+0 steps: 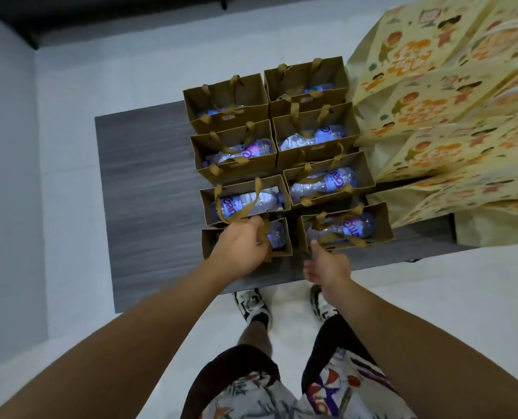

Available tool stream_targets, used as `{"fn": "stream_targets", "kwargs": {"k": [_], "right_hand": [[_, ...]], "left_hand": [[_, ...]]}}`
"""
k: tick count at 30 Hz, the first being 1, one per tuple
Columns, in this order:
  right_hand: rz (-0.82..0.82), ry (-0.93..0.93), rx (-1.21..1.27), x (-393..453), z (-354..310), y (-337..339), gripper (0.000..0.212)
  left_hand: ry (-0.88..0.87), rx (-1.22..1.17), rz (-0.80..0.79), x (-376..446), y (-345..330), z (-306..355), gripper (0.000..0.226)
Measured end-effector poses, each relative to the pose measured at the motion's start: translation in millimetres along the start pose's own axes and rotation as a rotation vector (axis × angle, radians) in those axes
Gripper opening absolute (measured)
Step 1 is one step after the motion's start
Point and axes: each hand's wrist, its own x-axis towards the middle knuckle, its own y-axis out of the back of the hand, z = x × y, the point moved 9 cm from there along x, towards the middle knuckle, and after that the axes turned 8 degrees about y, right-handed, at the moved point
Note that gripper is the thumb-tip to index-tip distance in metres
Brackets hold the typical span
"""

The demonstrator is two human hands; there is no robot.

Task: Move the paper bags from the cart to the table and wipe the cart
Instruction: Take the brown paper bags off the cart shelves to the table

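Note:
Several brown paper bags stand in two columns on a grey wood-grain table, each with a water bottle lying inside. My left hand grips the ribbon handles of the nearest left bag, which sits at the table's front edge. My right hand hovers open, thumb up, just in front of the nearest right bag, not touching it. No cart is in view.
Large yellow printed bags crowd the table's right side. The table's left half shows bare grey surface. White floor surrounds the table; my shoes stand at its front edge. A dark wall base runs along the far side.

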Motion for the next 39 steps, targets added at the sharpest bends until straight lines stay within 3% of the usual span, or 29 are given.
{"fn": "stream_targets", "kwargs": {"k": [6, 12, 15, 22, 30, 39], "right_hand": [[-0.209, 0.224, -0.527, -3, -17, -8, 0.03], [-0.444, 0.594, -1.047, -34, -66, -16, 0.029], [-0.591, 0.742, -1.165, -62, -77, -31, 0.05], [-0.923, 1.144, -1.511, -165, -40, -82, 0.063], [-1.314, 1.557, -1.785, -318, 120, -65, 0.072], [-1.881, 2.039, -1.984, -430, 355, 131, 0.07]], "left_hand": [[0.168, -0.016, 0.176, -14, 7, 8, 0.046], [0.407, -0.06, 0.284, -65, 10, 10, 0.038], [0.547, -0.16, 0.348, -105, 11, 3, 0.039], [0.807, -0.323, 0.518, -228, -11, -30, 0.052], [1.254, -0.632, 0.748, -458, -133, -53, 0.051], [1.761, -0.984, 0.948, -695, -385, 70, 0.049]]}}
